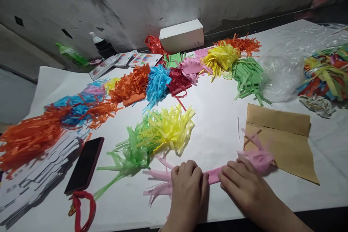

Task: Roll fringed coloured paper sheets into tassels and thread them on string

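Flat on the white-covered table lies a pink tissue-paper tassel (214, 175), a rolled middle band with fringed strips at both ends. My left hand (187, 188) is closed over its left part, fingers curled down onto the paper. My right hand (241, 183) grips the band farther right, fingers bent over it. Pink fringe spreads out to the left of my left hand and past my right hand. Just beyond my left hand rest a yellow tissue tassel (174, 128) and a green tissue tassel (136, 152), touching each other.
A brown paper sheet (282, 148) lies at the right. At the left are a phone (85, 165) with a red strap (91, 206) and white paper strips (35, 177). Tassels, including an orange one (29, 137), line the back. A white box (181, 36) stands by the wall.
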A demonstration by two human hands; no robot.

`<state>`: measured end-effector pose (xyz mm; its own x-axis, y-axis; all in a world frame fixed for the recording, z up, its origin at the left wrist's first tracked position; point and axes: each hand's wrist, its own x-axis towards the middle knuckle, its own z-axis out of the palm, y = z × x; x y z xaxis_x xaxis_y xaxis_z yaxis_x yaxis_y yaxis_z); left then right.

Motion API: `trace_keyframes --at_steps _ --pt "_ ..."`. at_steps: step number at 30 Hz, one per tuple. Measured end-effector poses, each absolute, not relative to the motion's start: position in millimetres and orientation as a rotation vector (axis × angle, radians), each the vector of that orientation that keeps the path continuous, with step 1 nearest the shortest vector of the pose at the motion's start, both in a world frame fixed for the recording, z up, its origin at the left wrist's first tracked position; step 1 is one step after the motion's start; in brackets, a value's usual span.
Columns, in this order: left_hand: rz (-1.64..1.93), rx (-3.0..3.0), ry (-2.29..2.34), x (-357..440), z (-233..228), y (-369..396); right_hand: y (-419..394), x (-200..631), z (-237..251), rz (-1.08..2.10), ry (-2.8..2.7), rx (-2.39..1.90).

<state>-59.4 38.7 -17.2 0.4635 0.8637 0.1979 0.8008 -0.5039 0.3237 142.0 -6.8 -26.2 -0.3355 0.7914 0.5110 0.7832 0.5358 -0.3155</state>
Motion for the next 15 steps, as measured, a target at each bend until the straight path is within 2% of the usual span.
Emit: trace_keyframes --at_steps 3,9,15 --pt "0.604 2.499 1.377 -60.9 -16.5 36.5 -7.9 139.0 -30.6 0.047 -2.220 -1.198" --pt "1.067 2.559 1.076 -57.2 -30.6 31.1 -2.9 133.6 -27.1 0.138 -2.138 -1.205" --pt "0.803 2.523 1.076 -61.1 -24.3 33.3 -9.8 141.3 -30.6 0.071 -2.174 -1.230"
